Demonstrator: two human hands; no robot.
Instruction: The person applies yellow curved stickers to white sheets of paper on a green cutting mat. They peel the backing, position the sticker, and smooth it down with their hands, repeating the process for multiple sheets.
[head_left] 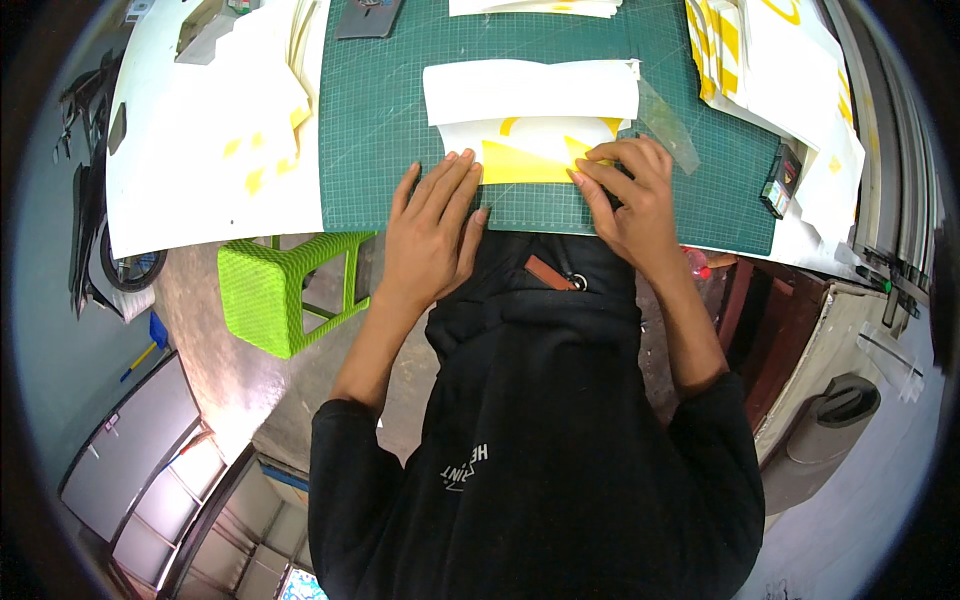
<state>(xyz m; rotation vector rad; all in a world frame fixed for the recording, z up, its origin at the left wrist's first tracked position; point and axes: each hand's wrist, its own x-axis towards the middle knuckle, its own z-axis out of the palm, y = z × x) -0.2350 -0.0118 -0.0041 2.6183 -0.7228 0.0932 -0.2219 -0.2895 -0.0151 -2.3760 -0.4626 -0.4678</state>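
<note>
Black hoodie [540,440] filled foreground. Left hand [432,235] lay flat, fingers spread, on green cutting mat [380,110]; right hand [632,195] pinched yellow sticker sheet [525,160] edge.

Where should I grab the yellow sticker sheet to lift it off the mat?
Probably the sheet's right near corner, coming from the right: the right hand's fingers already sit there. It lies flat on the green mat, the left hand pressing its left edge, so pinch a corner.

Yellow vinyl sheet [525,160]: smooth, slight gloss, on white paper backing [530,92]. Green cutting mat [400,110]: matt rubbery plastic, gridded. Stool [275,290]: woven-texture green plastic.
</note>
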